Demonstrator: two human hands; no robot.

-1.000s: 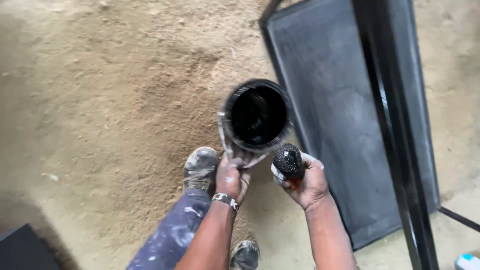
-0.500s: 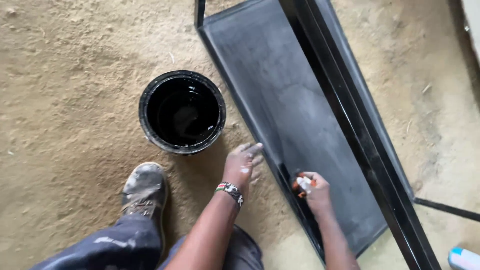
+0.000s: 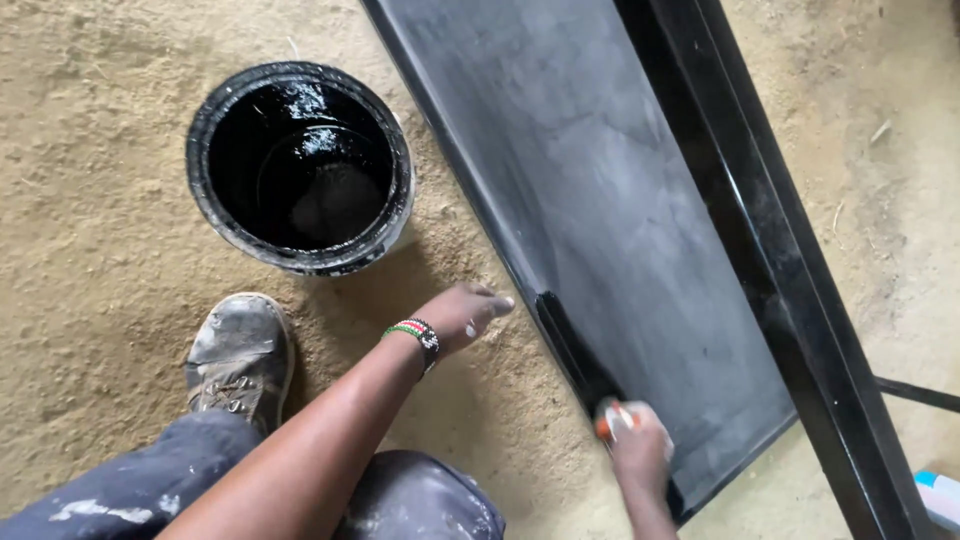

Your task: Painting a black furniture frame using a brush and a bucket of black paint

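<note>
Saw a round bucket [image 3: 300, 165] coated inside with glossy, wet-looking black paint, rim smeared and shiny. Noted a flat metal panel [image 3: 620, 220], matt grey and streaky over most of its face, with one fresh glossy black stripe [image 3: 570, 345] along its lower edge and a shiny black-painted frame bar [image 3: 780, 260] beside it. Found rough, grainy sandy ground [image 3: 90, 200] all round. Made out a scuffed, dusty leather-like shoe [image 3: 240, 350], paint-flecked cloth trousers [image 3: 150, 480], and a beaded wristband [image 3: 420, 335] on the left hand [image 3: 462, 312].
</note>
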